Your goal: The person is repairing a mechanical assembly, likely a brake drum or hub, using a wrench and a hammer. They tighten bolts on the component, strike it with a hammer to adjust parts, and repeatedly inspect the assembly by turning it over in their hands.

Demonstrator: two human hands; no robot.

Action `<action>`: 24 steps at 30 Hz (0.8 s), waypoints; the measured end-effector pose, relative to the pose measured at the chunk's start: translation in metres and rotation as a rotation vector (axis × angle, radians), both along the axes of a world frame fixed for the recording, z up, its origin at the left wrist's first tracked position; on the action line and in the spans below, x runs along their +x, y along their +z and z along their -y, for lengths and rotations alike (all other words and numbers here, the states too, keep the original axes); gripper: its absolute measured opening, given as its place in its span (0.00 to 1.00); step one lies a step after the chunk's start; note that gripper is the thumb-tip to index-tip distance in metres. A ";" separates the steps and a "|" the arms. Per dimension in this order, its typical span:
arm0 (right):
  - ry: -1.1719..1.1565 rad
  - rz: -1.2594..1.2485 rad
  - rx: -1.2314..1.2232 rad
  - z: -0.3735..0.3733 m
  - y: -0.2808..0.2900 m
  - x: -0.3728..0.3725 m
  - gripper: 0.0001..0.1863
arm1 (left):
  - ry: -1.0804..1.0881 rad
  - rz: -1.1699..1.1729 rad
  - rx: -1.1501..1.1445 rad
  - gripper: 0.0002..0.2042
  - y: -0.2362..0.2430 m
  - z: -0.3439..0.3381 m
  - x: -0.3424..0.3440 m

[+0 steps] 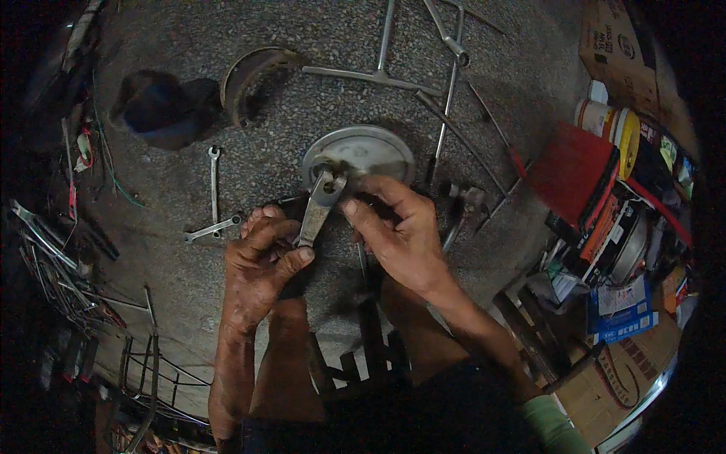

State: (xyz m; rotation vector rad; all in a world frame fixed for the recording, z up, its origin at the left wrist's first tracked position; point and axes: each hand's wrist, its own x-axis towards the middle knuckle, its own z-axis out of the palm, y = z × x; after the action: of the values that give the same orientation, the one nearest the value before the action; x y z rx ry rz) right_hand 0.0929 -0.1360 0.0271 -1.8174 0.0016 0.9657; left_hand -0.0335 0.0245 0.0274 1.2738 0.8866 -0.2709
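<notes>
A worn grey metal arm, shaped like a crank arm (pixel 319 208) with a hole at its top end, stands tilted above the floor between my hands. My left hand (pixel 261 261) is closed round its lower end, with the thumb pressed along it. Curled inward, the fingers of my right hand (pixel 401 234) are at the arm's upper end, beside the hole; what they pinch is hidden. Behind the arm, a round silvery metal plate (pixel 363 145) lies on the floor, partly covered by the arm and my right fingers.
Two wrenches (pixel 214 181) lie left of my hands, near a curved metal band (pixel 261 64) and a dark cap-like thing (pixel 162 110). Metal tube frames (pixel 378 76) stretch across the far floor. Boxes and a red case (pixel 575 174) crowd the right; tools (pixel 53 250) pile up left.
</notes>
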 end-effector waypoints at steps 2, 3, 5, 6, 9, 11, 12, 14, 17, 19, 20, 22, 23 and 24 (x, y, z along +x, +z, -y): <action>-0.010 -0.058 -0.013 0.002 -0.004 0.000 0.12 | -0.043 0.024 0.037 0.14 -0.002 0.000 -0.001; -0.017 -0.087 -0.019 0.003 -0.006 0.000 0.11 | -0.066 0.037 0.055 0.14 -0.003 0.000 -0.001; -0.039 -0.025 -0.008 0.001 -0.008 -0.002 0.10 | -0.083 0.055 0.070 0.14 -0.004 -0.001 -0.001; -0.048 0.005 0.001 -0.001 -0.009 -0.004 0.10 | -0.090 0.063 0.081 0.14 -0.004 -0.002 -0.001; -0.074 0.038 -0.028 -0.003 -0.015 -0.006 0.08 | -0.064 0.058 -0.006 0.14 -0.007 -0.003 0.002; -0.095 0.100 -0.005 -0.007 -0.018 -0.007 0.08 | -0.076 0.045 -0.010 0.13 -0.007 -0.003 0.005; -0.105 0.132 0.007 -0.008 -0.019 -0.007 0.09 | -0.081 0.039 -0.011 0.13 -0.007 -0.003 0.006; -0.029 0.165 -0.049 -0.011 -0.019 -0.005 0.09 | -0.168 -0.004 0.035 0.11 -0.010 -0.005 0.007; 0.044 0.209 -0.150 -0.014 -0.015 -0.003 0.09 | -0.266 -0.065 0.095 0.11 -0.011 -0.008 0.012; 0.027 0.206 -0.169 -0.016 -0.013 -0.002 0.09 | -0.253 -0.083 0.062 0.11 -0.012 -0.008 0.014; -0.010 0.188 -0.148 -0.017 -0.013 -0.003 0.09 | -0.212 -0.084 0.013 0.12 -0.014 -0.007 0.013; -0.079 0.172 -0.088 -0.020 -0.013 -0.003 0.09 | -0.183 -0.087 -0.031 0.12 -0.015 -0.007 0.015; -0.111 0.171 -0.048 -0.021 -0.015 -0.005 0.10 | -0.192 -0.092 -0.024 0.12 -0.015 -0.008 0.016; -0.099 0.197 -0.026 -0.020 -0.017 -0.005 0.10 | -0.202 -0.096 -0.018 0.13 -0.014 -0.008 0.017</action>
State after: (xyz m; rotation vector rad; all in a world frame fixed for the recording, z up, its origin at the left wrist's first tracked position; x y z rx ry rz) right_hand 0.0883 -0.1160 0.0101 -1.9113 -0.0177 0.7177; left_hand -0.0165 0.0327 0.0134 1.3442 0.8356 -0.5023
